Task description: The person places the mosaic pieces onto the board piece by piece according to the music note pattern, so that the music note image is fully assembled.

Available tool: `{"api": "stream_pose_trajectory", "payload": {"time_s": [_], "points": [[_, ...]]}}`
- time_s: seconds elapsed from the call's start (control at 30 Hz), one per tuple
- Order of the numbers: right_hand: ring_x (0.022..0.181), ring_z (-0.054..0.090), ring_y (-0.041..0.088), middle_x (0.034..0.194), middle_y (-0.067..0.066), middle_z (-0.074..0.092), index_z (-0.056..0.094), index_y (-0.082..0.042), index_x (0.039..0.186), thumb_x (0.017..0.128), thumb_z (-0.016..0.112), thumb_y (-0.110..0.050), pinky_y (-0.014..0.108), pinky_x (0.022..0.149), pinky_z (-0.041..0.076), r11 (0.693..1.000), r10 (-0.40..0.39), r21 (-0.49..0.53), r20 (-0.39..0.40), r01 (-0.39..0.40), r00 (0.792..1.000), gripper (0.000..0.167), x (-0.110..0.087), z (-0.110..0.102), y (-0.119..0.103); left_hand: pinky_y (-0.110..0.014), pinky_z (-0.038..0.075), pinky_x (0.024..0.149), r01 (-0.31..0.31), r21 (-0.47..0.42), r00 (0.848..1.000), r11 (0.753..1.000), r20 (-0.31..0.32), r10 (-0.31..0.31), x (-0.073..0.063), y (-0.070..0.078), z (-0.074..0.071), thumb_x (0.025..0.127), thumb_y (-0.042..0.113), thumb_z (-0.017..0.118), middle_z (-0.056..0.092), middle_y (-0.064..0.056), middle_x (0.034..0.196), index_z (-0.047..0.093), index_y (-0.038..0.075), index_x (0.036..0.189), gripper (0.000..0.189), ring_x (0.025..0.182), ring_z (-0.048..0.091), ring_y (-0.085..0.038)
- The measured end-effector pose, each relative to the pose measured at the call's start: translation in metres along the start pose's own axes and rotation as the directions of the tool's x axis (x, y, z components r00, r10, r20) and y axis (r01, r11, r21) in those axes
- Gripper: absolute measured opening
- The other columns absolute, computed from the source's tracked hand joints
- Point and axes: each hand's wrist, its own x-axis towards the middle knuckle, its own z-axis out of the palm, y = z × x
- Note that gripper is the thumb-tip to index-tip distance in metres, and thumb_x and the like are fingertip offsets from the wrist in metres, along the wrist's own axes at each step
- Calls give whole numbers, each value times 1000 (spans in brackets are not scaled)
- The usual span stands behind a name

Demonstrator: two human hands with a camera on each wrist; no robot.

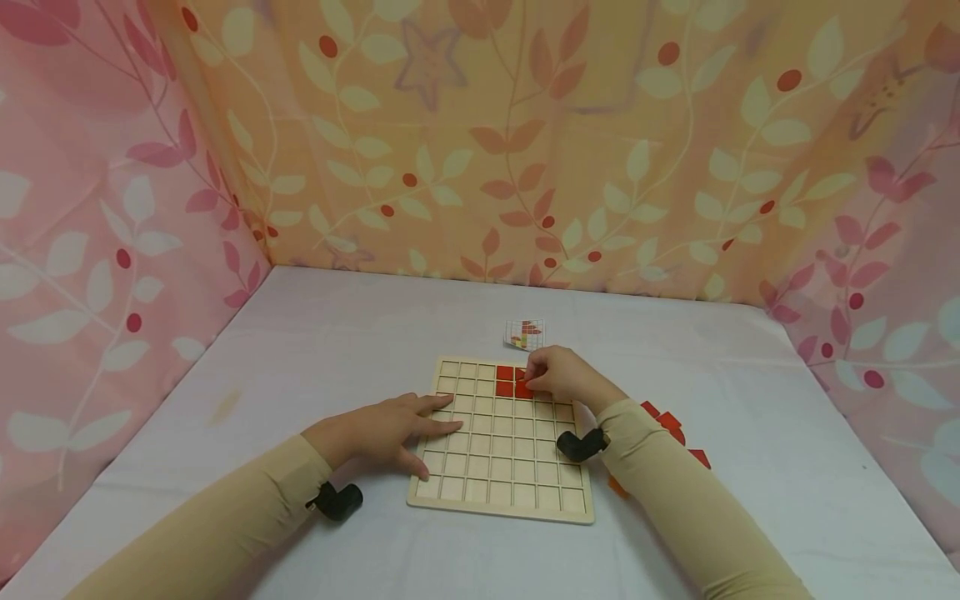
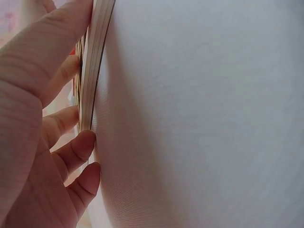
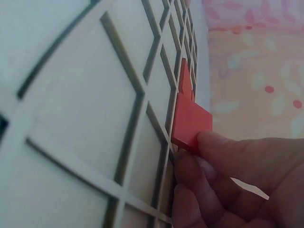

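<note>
Red tile [image 3: 191, 122]: I logged one small flat red square, pinched at its near corner by my right hand [image 1: 564, 377], held tilted over a cell in the upper rows of the grid board [image 1: 502, 467]
Tile handling: I judged it light, stiff and thin, smooth enough to slip; best held by two opposite edges or a corner, so the face stayed free to drop into the cell
Right hand: fingers curled, thumb and fingertips [image 3: 223, 149] clamped on the tile's edge
Left hand [image 1: 390, 429]: I noted it flat and spread, fingers straight, resting on the board's left edge and gripping nothing; the left wrist view showed the fingers [image 2: 78, 147] against the board's rim [image 2: 95, 66]
Grid board: pale wood, shallow square cells parted by raised ribs, lying flat on the worktop [image 1: 300, 350]; I judged it rigid and light, likely to slide on the cloth unless steadied
Placed tiles [image 1: 505, 381]: I counted a few red squares already seated in the top rows, just beside the held one
Spare tiles [image 1: 670, 421]: loose red squares on the worktop right of the board, partly hidden behind my right sleeve
Pattern card [image 1: 524, 333]: small gridded card with coloured squares, beyond the board's far edge, too small to read
</note>
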Motion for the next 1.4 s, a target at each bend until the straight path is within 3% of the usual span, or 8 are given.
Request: {"api": "stream_pose_trajectory", "payload": {"time_s": [0.47, 0.63, 0.73, 0.87, 1.03, 1.27, 1.4], "points": [[72, 49, 17, 72, -3, 62, 68, -13, 72, 81, 69, -13, 27, 62, 41, 998, 18, -64, -10, -18, 1000, 8, 3, 2, 3, -52, 20, 105, -14, 8, 1000, 1000, -9, 14, -2, 2, -1, 73, 62, 59, 8, 6, 153, 27, 44, 139, 76, 135, 14, -40], [75, 50, 16, 79, -4, 64, 71, -15, 80, 82, 68, -12, 29, 67, 41, 996, -27, -90, 0, 27, 1000, 5, -1, -2, 7, -53, 21, 105, -4, 1, 1000, 1000, -6, 4, -1, 2, 0, 72, 63, 59, 8, 8, 153, 27, 45, 139, 76, 136, 14, -38], [77, 50, 16, 82, -3, 63, 70, -14, 87, 82, 66, -10, 29, 68, 42, 995, -52, -89, 2, 52, 999, 8, -5, -5, 10, -52, 22, 105, -4, 3, 1000, 1000, -9, 4, 0, 1, 1, 72, 63, 59, 8, 8, 153, 27, 45, 139, 77, 136, 14, -36], [75, 50, 18, 81, 1, 60, 68, -12, 92, 81, 66, -8, 29, 65, 42, 998, -25, -59, -2, 25, 1000, 12, -13, -12, 14, -52, 22, 105, -6, 6, 1000, 1000, -10, 6, -1, 0, 1, 71, 64, 59, 8, 8, 153, 26, 45, 139, 77, 136, 14, -36], [74, 50, 18, 79, 2, 58, 68, -11, 92, 81, 67, -10, 29, 61, 41, 999, 24, -40, 5, -24, 1000, 12, -24, -24, 20, -52, 21, 105, -11, 8, 1000, 1000, -11, 11, -1, 1, 1, 72, 63, 59, 8, 7, 153, 27, 45, 139, 76, 136, 14, -37], [76, 50, 18, 78, 1, 58, 68, -10, 91, 80, 69, -11, 30, 68, 42, 996, -7, -87, 6, 7, 1000, 11, -42, -37, 33, -52, 21, 105, -15, 6, 1000, 1000, -13, 15, -1, 1, 1, 71, 64, 59, 10, 5, 153, 27, 44, 139, 77, 136, 14, -37], [76, 50, 18, 78, 1, 58, 67, -10, 92, 81, 67, -10, 30, 69, 42, 997, 21, -81, 22, -19, 1000, 10, -52, -44, 43, -52, 22, 105, -17, 11, 1000, 1000, -13, 17, -1, 0, 1, 72, 64, 59, 9, 5, 153, 27, 44, 139, 77, 136, 14, -36]]}}
